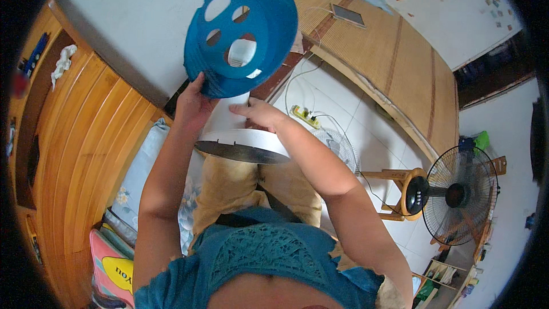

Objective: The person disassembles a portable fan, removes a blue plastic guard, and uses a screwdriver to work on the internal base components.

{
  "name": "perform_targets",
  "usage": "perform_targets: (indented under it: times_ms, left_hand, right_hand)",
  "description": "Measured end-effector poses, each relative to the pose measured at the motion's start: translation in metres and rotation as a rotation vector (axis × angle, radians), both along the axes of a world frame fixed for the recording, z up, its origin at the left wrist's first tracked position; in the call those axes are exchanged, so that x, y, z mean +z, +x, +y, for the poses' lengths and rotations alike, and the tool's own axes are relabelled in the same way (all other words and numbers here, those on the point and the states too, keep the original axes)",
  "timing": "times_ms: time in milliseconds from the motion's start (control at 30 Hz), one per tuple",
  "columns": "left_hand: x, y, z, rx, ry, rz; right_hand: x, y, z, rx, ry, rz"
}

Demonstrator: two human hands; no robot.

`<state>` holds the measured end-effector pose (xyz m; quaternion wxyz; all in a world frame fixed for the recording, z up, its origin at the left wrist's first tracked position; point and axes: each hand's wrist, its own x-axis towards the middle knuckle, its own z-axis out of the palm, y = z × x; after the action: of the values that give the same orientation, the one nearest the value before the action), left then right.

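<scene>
In front of me I hold up a blue plastic dish-shaped piece [229, 6] with several oval holes and a raised rim. Just under it is a white stand [226, 115] with a narrow neck and a wide round base [246, 137], whose dark underside faces me. My left hand [193, 106] grips the lower edge of the blue piece, thumb on its surface. Around the white neck closes my right hand [260, 115], its fingertips partly hidden. White shows through one oval hole. Whether the blue piece and the stand are joined, I cannot tell.
A yellow-green power strip [306, 117] and a white wire fan guard [337, 147] lie on the tiled floor. Right, a black fan [456, 194] stands by a wooden stool [409, 191]. A mat-covered bed [394, 63] holds a tablet [347, 15]. Left is a wooden headboard [86, 143].
</scene>
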<state>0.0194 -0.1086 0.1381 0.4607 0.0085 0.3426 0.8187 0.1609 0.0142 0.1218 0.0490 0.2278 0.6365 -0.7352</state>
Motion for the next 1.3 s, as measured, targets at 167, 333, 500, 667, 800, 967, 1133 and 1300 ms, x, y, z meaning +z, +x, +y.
perform_targets:
  times_ms: [167,333,500,667,800,967,1133,1300]
  left_hand:
    - [-0.01,-0.006,0.003,-0.081,-0.075,0.042]
    - [-0.007,-0.004,0.003,-0.085,-0.143,0.125]
    - [-0.004,0.004,0.008,-0.057,-0.191,0.175]
    - [0.025,0.022,0.008,-0.095,-0.371,0.63]
    - [0.02,0.018,-0.018,-0.113,-0.468,1.107]
    - [0.022,0.035,-0.04,-0.254,-0.501,1.534]
    - [0.035,0.053,-0.046,-0.403,-0.521,1.815]
    - [0.055,0.06,-0.03,-0.637,-0.56,1.948]
  right_hand:
    - [-0.001,0.008,0.016,-0.015,-0.034,-0.117]
    - [0.014,0.054,0.03,-0.247,-0.396,0.568]
    - [0.057,0.041,0.032,-0.511,-0.433,0.644]
    - [0.063,0.07,0.063,-0.767,-0.302,0.707]
    - [0.009,0.163,0.121,-1.193,-0.401,0.613]
    - [-0.133,0.311,0.136,-1.68,-0.382,0.511]
    - [-0.266,0.364,0.088,-1.903,-0.683,0.248]
    - [-0.359,0.355,0.054,-2.066,-0.867,0.06]
